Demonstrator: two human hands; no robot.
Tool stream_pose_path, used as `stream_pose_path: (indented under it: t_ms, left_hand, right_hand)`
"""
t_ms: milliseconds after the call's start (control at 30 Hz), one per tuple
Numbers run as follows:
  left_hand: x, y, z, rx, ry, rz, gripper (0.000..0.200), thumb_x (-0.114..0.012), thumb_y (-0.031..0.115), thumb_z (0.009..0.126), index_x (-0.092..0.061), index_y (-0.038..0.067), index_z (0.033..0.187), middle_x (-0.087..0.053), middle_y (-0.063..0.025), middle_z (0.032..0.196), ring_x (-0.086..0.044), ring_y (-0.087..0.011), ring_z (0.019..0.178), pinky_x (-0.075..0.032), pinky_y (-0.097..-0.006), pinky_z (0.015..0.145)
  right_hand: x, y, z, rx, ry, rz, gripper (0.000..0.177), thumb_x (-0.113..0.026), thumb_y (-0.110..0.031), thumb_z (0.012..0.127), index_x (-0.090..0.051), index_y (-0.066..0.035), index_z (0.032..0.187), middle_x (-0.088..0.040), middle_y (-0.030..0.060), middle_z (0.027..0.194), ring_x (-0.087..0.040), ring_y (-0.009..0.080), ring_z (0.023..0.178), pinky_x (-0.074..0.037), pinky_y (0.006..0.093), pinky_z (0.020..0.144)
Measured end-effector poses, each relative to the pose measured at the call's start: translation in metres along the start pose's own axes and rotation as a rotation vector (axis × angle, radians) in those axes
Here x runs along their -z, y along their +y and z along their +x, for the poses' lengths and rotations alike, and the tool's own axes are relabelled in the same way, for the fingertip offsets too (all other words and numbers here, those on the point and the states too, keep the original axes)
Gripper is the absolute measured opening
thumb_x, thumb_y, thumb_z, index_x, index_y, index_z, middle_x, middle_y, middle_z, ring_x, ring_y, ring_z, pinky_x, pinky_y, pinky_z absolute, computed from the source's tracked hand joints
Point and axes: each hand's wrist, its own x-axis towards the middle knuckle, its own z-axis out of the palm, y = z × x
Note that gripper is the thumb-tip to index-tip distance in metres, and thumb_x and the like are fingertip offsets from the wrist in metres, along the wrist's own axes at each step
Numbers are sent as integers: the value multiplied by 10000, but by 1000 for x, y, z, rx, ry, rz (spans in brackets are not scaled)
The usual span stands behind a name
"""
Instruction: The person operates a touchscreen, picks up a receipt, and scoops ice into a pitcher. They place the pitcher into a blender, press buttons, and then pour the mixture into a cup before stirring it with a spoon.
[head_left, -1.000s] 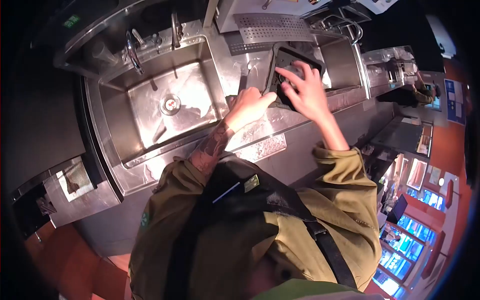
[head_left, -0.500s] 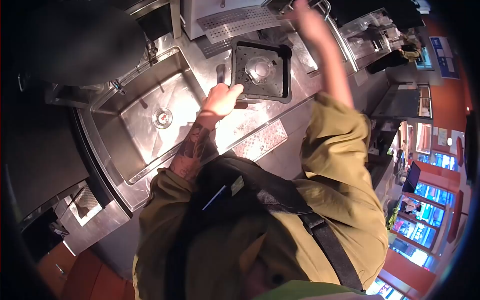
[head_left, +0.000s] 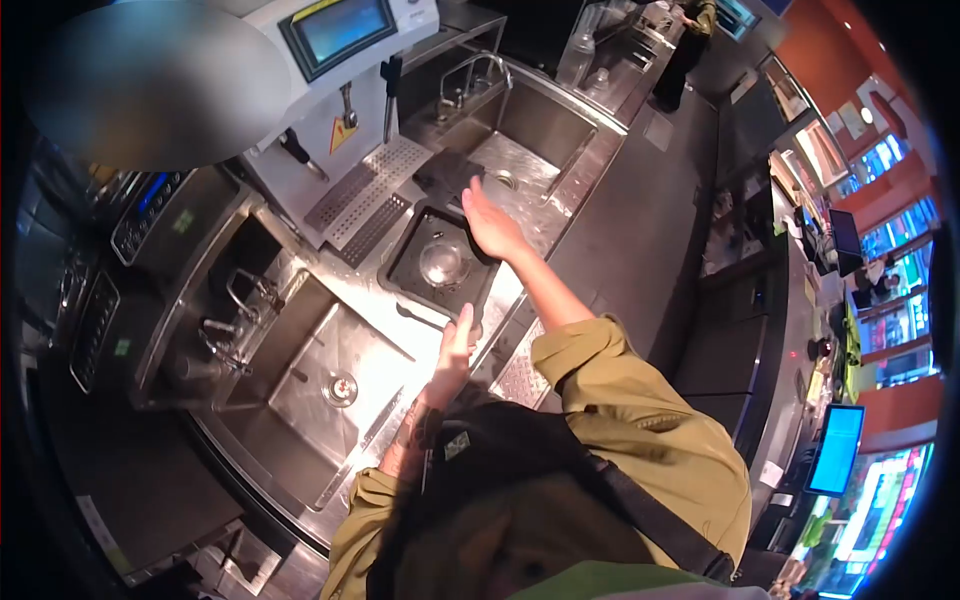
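A black square tray (head_left: 403, 262) with raised walls rests on the steel counter, water drops on its dark surface. In its middle is a clear round piece (head_left: 441, 263), whose kind I cannot make out. My left hand (head_left: 456, 352) is at the tray's near corner, thumb raised and fingers extended. Along the tray's right side is my right hand (head_left: 492, 222), its palm turned toward the tray and its fingers stretched out. Whether either hand touches the rim is hard to tell. A dark cloth-like item (head_left: 450, 175) lies just behind the tray.
A steel sink (head_left: 300, 385) lies to the left, with another sink (head_left: 545, 135) beyond the tray. A white machine (head_left: 345, 90) with a screen and a perforated drip tray (head_left: 368, 190) stands behind. A person (head_left: 690, 50) is farther down the aisle.
My right hand has come down from the far sink area to the tray's right side. My left hand has shifted from gripping the tray's near left edge to its near right corner.
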Motion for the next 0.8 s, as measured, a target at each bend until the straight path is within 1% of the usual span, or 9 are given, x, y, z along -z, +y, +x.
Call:
stream_pose_path:
  t_ms: [67, 100, 167, 200, 267, 333, 400, 600, 800]
  left_hand:
    - [-22, 22, -10, 66, 2, -155, 665, -440, 400, 948, -244, -26, 1419, -257, -142, 1458, -341, -237, 1308, -322, -302, 1044]
    - [-22, 23, -20, 64, -78, 5, 623, -428, 367, 958, -256, -12, 1421, -272, -134, 1457, -342, -250, 1307, -301, -313, 1058]
    - [10, 15, -45, -590, -316, 723, 545, -429, 335, 960, -337, 25, 1398, -311, -125, 1449, -298, -231, 1337, -232, -291, 1089]
    - [-3, 69, -78, -378, -191, 904, 468, -472, 321, 952, -452, 44, 1329, -454, -187, 1354, -434, -216, 1255, -334, -319, 1045]
    - [37, 56, -82, 103, -159, -190, 402, -438, 254, 961, -484, 0, 1270, -526, -188, 1271, -510, -246, 1181, -384, -360, 1018]
    - [117, 74, -89, -128, -254, -481, 350, -412, 215, 958, -521, -32, 1179, -597, -177, 1158, -591, -264, 1063, -461, -375, 940]
    - [156, 162, -121, -390, 255, -403, 366, -431, 284, 934, -557, -25, 1086, -632, -159, 1029, -632, -255, 916, -514, -376, 842]
    - [333, 341, -192, -1032, 574, -789, 689, -416, 460, 871, -352, -94, 1275, -498, -261, 1250, -514, -397, 1128, -430, -463, 969]
    - [341, 429, -254, -1030, 660, -1030, 857, -415, 692, 695, -291, -46, 1112, -356, -124, 1045, -377, -274, 1004, -322, -480, 964]
  right_hand:
    - [1, 40, 13, 313, 93, 602, 643, -157, -485, 993, -191, -35, 1451, -220, 125, 1504, -203, 226, 1388, -166, 342, 1125]
    - [9, 53, -4, 299, 303, 642, 611, -205, -459, 999, -257, -29, 1430, -269, 122, 1482, -276, 218, 1353, -172, 345, 1123]
    - [9, 101, -56, 334, 460, 584, 452, -391, -284, 974, -373, 5, 1322, -436, 108, 1327, -411, 225, 1233, -276, 352, 1064]
    - [-16, 120, -88, 337, 460, 747, 514, -487, -329, 922, -385, 10, 1293, -466, 113, 1250, -441, 235, 1196, -313, 367, 1036]
    - [-70, 122, -148, 153, 275, 858, 682, -718, -296, 736, -401, 20, 1250, -475, 124, 1195, -470, 231, 1142, -318, 375, 1021]
    - [-106, 107, -171, 47, 170, 517, 913, -884, -239, 515, -412, 10, 1256, -507, 135, 1189, -466, 241, 1164, -339, 390, 1018]
    - [-118, 63, -158, -97, 212, 919, 693, -833, 5, 607, -472, 17, 1198, -568, 68, 1105, -532, 167, 999, -428, 310, 887]
    - [-95, 28, -116, 214, 385, 564, 306, -819, -79, 689, -515, -45, 699, -544, -22, 705, -429, 36, 623, -362, 203, 557]
    - [-38, -97, -133, 372, -149, 845, 205, -723, 104, 704, -591, 35, 844, -613, 39, 801, -582, 97, 741, -512, 258, 697]
